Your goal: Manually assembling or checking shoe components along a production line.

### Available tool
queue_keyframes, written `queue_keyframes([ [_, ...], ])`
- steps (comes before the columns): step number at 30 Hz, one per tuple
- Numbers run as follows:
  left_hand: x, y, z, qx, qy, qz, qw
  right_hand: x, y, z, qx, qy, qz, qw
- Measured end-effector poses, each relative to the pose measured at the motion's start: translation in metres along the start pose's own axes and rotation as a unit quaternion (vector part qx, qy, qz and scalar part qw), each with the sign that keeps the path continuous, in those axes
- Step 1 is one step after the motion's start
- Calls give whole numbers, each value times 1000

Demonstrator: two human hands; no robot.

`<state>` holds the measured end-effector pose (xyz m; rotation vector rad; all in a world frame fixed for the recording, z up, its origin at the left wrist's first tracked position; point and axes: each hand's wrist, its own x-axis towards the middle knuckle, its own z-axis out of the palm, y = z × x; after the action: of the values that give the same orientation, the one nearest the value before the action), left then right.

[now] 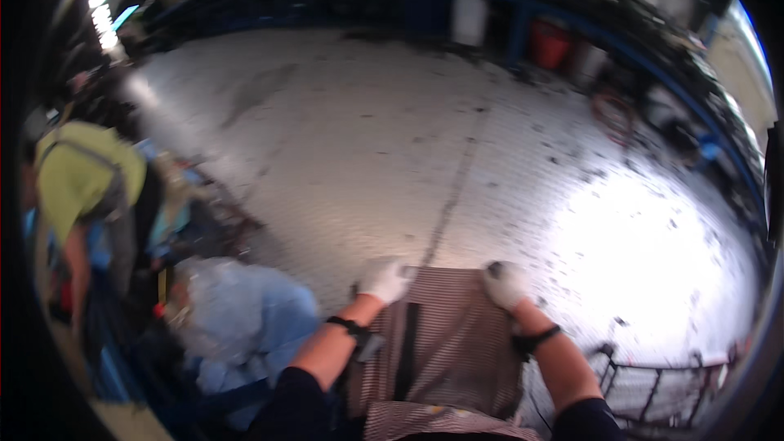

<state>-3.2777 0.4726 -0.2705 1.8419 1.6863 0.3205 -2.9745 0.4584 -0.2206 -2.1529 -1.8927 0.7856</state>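
Observation:
Stretched out in front of me is a brown-and-white striped cloth (pixel 461 335), apron-like, with a dark strip running down its left part. At its upper left corner my left hand (pixel 385 280), in a white glove, is closed on the edge. The upper right corner is gripped by my right hand (pixel 505 284), also gloved in white, with a dark patch near the fingertips. The cloth's lower end lies in folds close to my body. Dark bands circle both my wrists.
A person in a yellow-green top (pixel 86 167) bends down at the left. Clear and bluish plastic bags (pixel 245 306) bulge beside my left arm. A dark metal rack (pixel 661 384) stands at the lower right. Far off, a red bucket (pixel 549 43) sits under a blue-framed bench on the patterned metal floor.

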Motion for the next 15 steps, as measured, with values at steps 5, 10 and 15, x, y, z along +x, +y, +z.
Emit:
queue_keyframes([
  [5, 6, 30, -8, 102, 36, 35, 994, 7, 19, -2, -32, 4, -47, 998],
  [10, 6, 20, -1, 82, 34, 30, 996, -3, 12, -11, -25, -11, -44, 999],
  [15, 5, 21, 6, 72, 54, 55, 994, -4, 25, -4, -12, 44, -73, 996],
])
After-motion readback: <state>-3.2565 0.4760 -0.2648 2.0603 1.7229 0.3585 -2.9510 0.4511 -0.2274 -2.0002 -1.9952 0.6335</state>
